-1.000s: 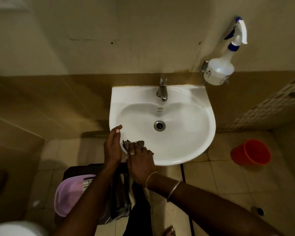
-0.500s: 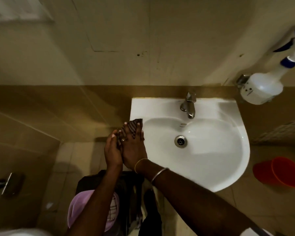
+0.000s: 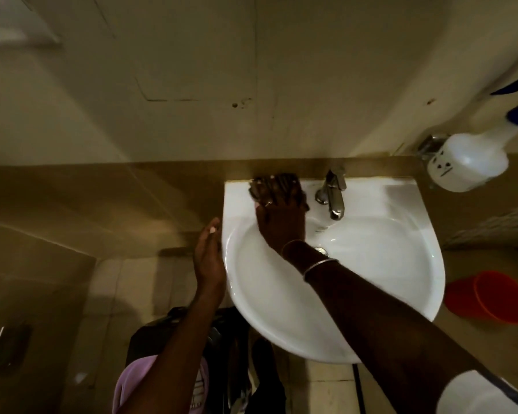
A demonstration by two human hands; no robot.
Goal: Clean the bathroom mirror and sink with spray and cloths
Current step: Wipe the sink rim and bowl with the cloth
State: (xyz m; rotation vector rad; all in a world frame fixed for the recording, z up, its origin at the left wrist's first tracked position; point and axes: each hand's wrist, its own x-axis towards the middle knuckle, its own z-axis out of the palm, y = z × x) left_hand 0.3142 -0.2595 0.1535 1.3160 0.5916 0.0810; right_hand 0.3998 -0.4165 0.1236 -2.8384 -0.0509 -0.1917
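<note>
Nearest, bottom of frame: pale purple plastic item [image 3: 129,383] on a dark stand [image 3: 150,333], partly hidden by the left forearm; kind not determinable.

Left hand [image 3: 208,258]: seen edge-on, fingers straight and pressed together, holding nothing. Sits just beside the outer left rim of the sink [image 3: 386,279]; contact with the rim cannot be told.

Right forearm crosses the white bowl diagonally from lower right; two thin bangles [image 3: 320,265] at the wrist, lying over part of the drain [image 3: 322,250].

Right hand [image 3: 278,219]: palm down, fingers extended and slightly spread, pressing flat on the cloth [image 3: 295,178].

Cloth: dark, striped, bunched under the fingers on the back left ledge of the sink, against the brown wall band, just left of the tap [image 3: 332,195]. Tap is chrome, spout over the bowl.

Red bucket [image 3: 488,297]: on the floor, right of the sink, near its rim.

Farthest: spray bottle [image 3: 467,162], white body with blue collar, tilted, at a wall fitting up and right of the sink, well apart from both hands
</note>
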